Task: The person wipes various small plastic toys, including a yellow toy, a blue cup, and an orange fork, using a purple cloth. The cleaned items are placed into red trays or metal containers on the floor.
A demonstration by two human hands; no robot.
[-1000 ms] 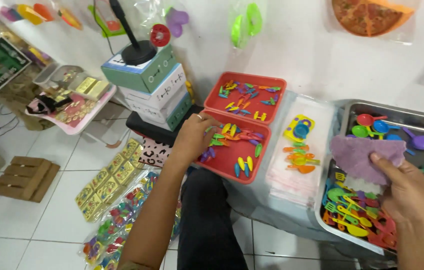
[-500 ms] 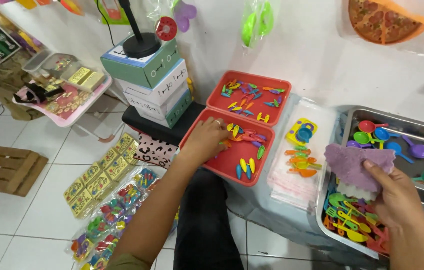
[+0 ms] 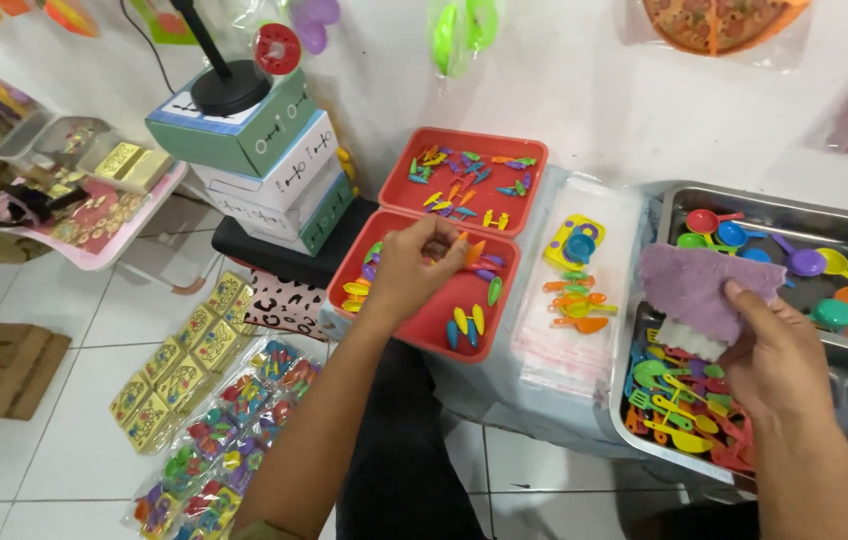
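- Your left hand point(image 3: 414, 265) has drawn its fingers together since a second ago: it now pinches small coloured plastic pieces in the nearer red plastic tray point(image 3: 424, 300), centre of the frame, where earlier it lay flatter over them.
- Your right hand point(image 3: 774, 355) has stayed at the right of the frame, its grip closed on the purple cloth point(image 3: 699, 285) above the steel tray of coloured plastic utensils point(image 3: 679, 400).
- So the picking goes on in the nearer tray; the farther red tray point(image 3: 469, 180) is untouched.
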